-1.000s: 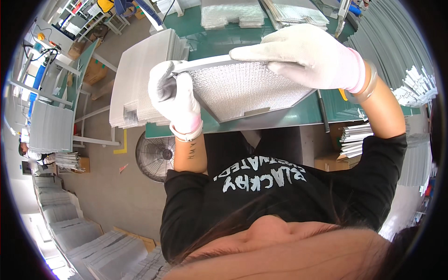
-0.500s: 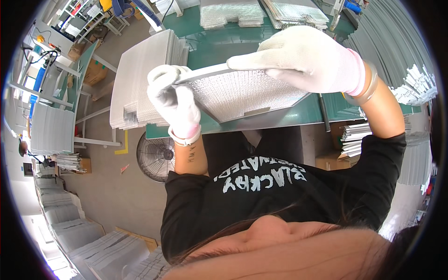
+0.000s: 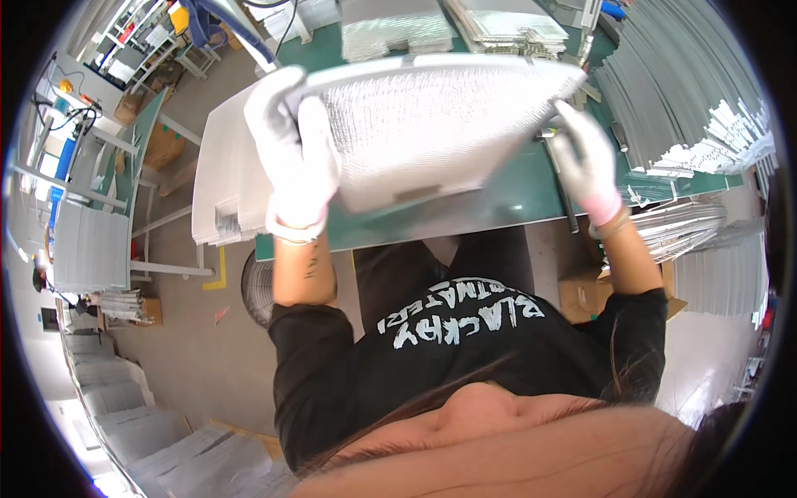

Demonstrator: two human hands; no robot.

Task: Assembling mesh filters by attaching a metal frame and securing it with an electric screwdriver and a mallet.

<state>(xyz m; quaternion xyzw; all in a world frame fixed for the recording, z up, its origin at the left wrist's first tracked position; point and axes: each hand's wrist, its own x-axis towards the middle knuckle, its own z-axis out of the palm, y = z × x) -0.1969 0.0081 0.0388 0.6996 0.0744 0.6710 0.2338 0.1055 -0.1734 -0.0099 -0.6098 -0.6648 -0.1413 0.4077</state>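
A silver mesh-faced panel (image 3: 423,124) with a pale rim is held tilted above the green table, its far edge raised. My left hand (image 3: 295,145), in a white glove, is closed around the panel's left end, with the thumb on the mesh side. My right hand (image 3: 586,158), gloved too and slightly blurred, is by the panel's right edge. Its fingers are stretched out and apart, the fingertips close to that edge; whether they touch it I cannot tell. A small dark tab sits on the panel's near edge.
The green table (image 3: 531,191) carries a stack of pale panels (image 3: 224,166) at left and silver mesh stacks (image 3: 394,29) at the back. A dark rod (image 3: 569,207) lies near the right hand. Many grey panels (image 3: 672,83) stand at right. A floor fan (image 3: 259,290) is below the table.
My right hand has left the panel's top rim and moved down and right to its right edge. The panel has swung up and spread wider in view; my left hand has risen slightly.
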